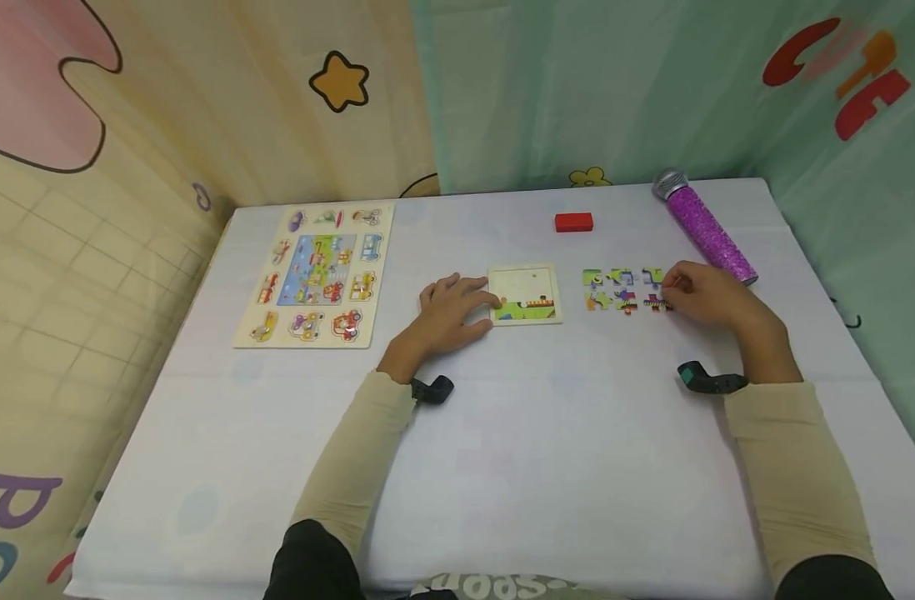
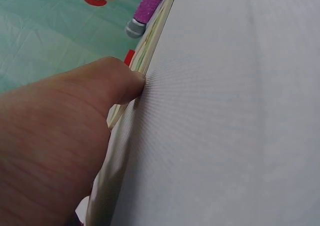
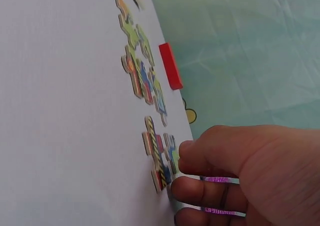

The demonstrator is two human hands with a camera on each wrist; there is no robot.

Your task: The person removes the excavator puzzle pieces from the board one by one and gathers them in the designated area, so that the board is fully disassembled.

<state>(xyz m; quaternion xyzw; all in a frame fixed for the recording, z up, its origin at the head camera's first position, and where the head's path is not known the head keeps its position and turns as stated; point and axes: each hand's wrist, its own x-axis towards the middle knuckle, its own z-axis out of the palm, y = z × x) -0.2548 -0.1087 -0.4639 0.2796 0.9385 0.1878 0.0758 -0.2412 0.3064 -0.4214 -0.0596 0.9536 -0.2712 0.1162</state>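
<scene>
white cloth-covered surface [image 1: 547, 467], set against a yellow and green printed curtain [image 1: 562, 92]. left hand [image 1: 450, 315]: fingers spread, tips resting at the left edge of a small wooden puzzle tray [image 1: 522, 283], thumb at its lower left corner. tray lies flat near the middle, a green scene filling its lower part. right hand [image 1: 703, 295]: fingers bent, tips at the rightmost jigsaw pieces [image 1: 622, 277] — whether one is pinched cannot be determined. pieces lie in two rows, just right of the tray. red block [image 1: 573, 222] — behind the pieces, apart from them. purple glitter microphone [image 1: 712, 233]: slantwise beyond the right hand, silver head pointing away. large wooden picture puzzle board [image 1: 315, 341]: flat, left of the left hand.
</scene>
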